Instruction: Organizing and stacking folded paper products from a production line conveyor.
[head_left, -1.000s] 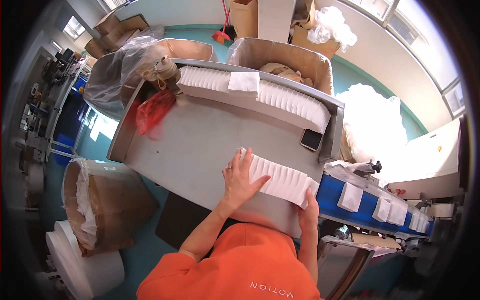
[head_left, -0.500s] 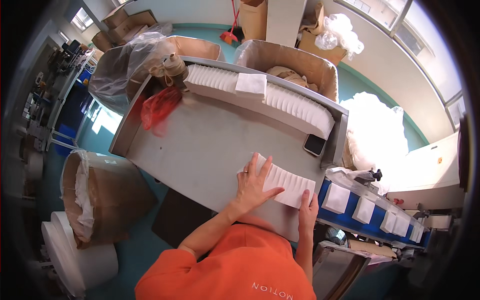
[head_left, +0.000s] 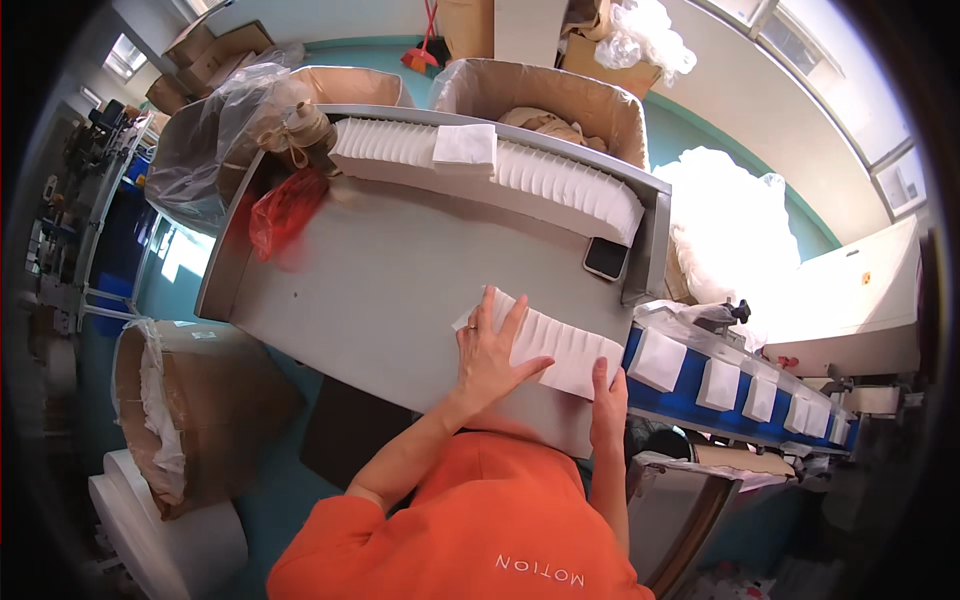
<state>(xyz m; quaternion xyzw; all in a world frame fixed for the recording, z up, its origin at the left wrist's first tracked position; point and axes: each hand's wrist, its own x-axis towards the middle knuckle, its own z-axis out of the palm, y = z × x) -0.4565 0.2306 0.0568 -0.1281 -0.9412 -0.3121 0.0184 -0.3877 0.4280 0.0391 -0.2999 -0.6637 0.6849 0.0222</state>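
A row of thin folded white sheets [head_left: 563, 352], standing packed on edge, lies near the front right of a grey metal table [head_left: 400, 265]. My left hand [head_left: 488, 355] rests over the row's left end with its fingers spread and its thumb stretched out along the near side. At the right end, my right hand [head_left: 608, 395] grips the row, thumb up and fingers partly hidden behind the sheets. A longer row of similar white sheets [head_left: 570, 190] runs along the table's back edge, with a small folded pile [head_left: 465, 149] lying on top of it.
A phone [head_left: 605, 259] lies near the back row's right end, a red plastic bag [head_left: 285, 215] at the table's left. On the right, a blue conveyor belt [head_left: 690, 385] carries white folded pieces. Cartons [head_left: 560, 90] stand behind, another carton [head_left: 225, 400] at the left.
The whole view has shifted slightly, so the table appears higher and further left. Both hands stay at the row's ends, the right one a little further right against the table.
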